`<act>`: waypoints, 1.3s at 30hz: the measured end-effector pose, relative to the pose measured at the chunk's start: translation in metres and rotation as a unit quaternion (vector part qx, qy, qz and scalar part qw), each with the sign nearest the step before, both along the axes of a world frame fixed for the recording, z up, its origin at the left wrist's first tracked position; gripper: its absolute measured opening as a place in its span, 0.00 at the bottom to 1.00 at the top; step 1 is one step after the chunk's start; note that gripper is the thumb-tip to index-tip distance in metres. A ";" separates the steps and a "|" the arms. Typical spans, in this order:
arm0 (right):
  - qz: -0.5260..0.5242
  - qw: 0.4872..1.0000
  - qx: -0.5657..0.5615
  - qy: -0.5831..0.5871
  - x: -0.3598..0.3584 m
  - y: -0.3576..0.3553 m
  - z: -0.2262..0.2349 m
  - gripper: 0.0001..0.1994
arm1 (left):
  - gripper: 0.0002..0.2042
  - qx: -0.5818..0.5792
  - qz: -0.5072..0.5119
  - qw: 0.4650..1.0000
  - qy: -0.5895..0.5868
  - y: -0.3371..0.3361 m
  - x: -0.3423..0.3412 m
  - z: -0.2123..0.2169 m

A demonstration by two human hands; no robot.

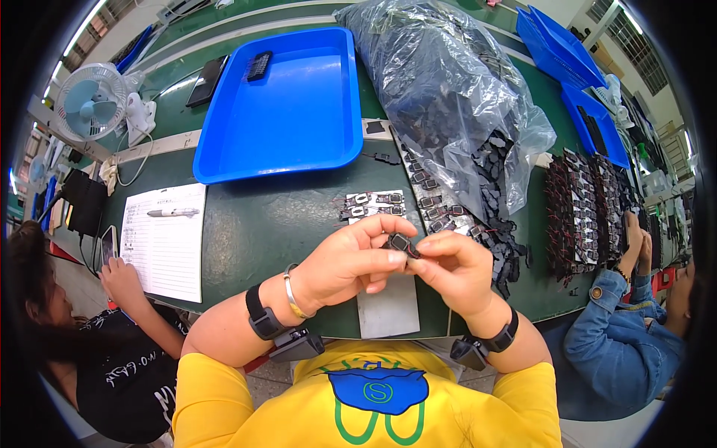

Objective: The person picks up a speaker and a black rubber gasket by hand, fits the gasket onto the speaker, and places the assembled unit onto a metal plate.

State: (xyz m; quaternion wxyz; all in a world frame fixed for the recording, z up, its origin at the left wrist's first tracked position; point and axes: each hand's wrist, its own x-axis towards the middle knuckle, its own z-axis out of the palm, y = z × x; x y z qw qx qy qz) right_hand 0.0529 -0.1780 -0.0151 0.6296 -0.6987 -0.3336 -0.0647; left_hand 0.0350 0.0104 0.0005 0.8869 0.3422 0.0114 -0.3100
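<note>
Small black part [401, 243] half-hidden by fingers [388, 257]

Head-worn fisheye, looking steeply down, close over green table [284, 216]; rim probably distorted

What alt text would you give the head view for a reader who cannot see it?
Over a green table, the person's left hand and right hand pinch one small black part between their fingertips. Behind lie rows of similar parts, a blue tray and a clear bag of black pieces; co-workers sit at both sides.
</note>
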 end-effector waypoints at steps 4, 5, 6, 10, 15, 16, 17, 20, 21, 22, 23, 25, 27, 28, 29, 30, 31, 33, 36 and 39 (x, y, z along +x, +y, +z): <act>0.118 0.920 0.169 0.334 0.004 -0.007 0.001 0.09 | 0.11 -0.006 0.016 1.000 -0.002 0.005 0.002 -0.002; 0.127 0.919 0.165 0.336 0.005 -0.008 -0.001 0.10 | 0.10 0.025 0.012 1.000 -0.016 0.006 0.003 -0.003; 0.136 0.917 0.161 0.337 0.006 -0.009 -0.003 0.11 | 0.10 0.055 0.009 0.998 -0.030 0.007 0.003 -0.004; 0.158 0.898 0.195 0.362 0.008 -0.008 -0.003 0.12 | 0.09 0.079 0.008 0.996 -0.042 0.005 0.003 -0.005; 0.141 0.898 0.185 0.374 0.006 -0.001 -0.002 0.14 | 0.07 0.046 0.039 0.997 -0.038 -0.001 0.000 -0.006; 0.142 0.898 0.184 0.375 0.005 0.000 -0.002 0.14 | 0.07 0.045 0.041 0.997 -0.038 -0.001 0.000 -0.007; 0.142 0.899 0.186 0.370 0.005 0.000 -0.002 0.13 | 0.07 0.045 0.039 0.997 -0.042 -0.001 0.000 -0.007; 0.140 0.902 0.189 0.362 0.006 -0.001 -0.003 0.13 | 0.06 0.042 0.035 0.997 -0.047 -0.002 0.000 -0.010; 0.148 0.896 0.200 0.368 0.007 -0.001 -0.005 0.12 | 0.06 0.042 0.034 0.997 -0.050 -0.001 0.000 -0.010; 0.155 0.889 0.211 0.375 0.007 -0.001 -0.007 0.11 | 0.06 0.042 0.033 0.997 -0.053 -0.001 0.000 -0.011; 0.163 0.883 0.222 0.381 0.008 -0.001 -0.008 0.11 | 0.06 0.042 0.032 0.997 -0.056 -0.001 0.000 -0.011; 0.165 0.877 0.229 0.388 0.008 0.000 -0.008 0.11 | 0.06 0.040 0.029 0.997 -0.057 -0.001 0.000 -0.010; 0.169 0.866 0.246 0.402 0.008 0.000 -0.008 0.10 | 0.05 0.039 0.019 0.997 -0.058 -0.001 -0.001 -0.009; 0.168 0.866 0.245 0.402 0.008 0.000 -0.009 0.10 | 0.05 0.038 0.019 0.997 -0.058 -0.001 -0.001 -0.009; 0.174 0.859 0.249 0.412 0.009 0.000 -0.010 0.10 | 0.05 0.037 0.019 0.998 -0.057 -0.001 -0.001 -0.008; 0.179 0.852 0.252 0.422 0.010 -0.001 -0.011 0.10 | 0.05 0.036 0.018 0.998 -0.056 -0.001 -0.001 -0.008; 0.184 0.845 0.257 0.432 0.010 -0.001 -0.012 0.10 | 0.05 0.035 0.018 0.998 -0.054 -0.001 -0.001 -0.007; 0.192 0.838 0.260 0.439 0.011 -0.002 -0.012 0.10 | 0.05 0.038 0.020 0.998 -0.055 -0.002 -0.002 -0.006; 0.206 0.825 0.266 0.453 0.012 -0.002 -0.011 0.10 | 0.05 0.046 0.023 0.997 -0.058 -0.003 -0.003 -0.005; 0.251 0.808 0.265 0.462 0.013 -0.002 -0.008 0.10 | 0.06 0.074 0.023 0.992 -0.100 -0.004 -0.005 -0.003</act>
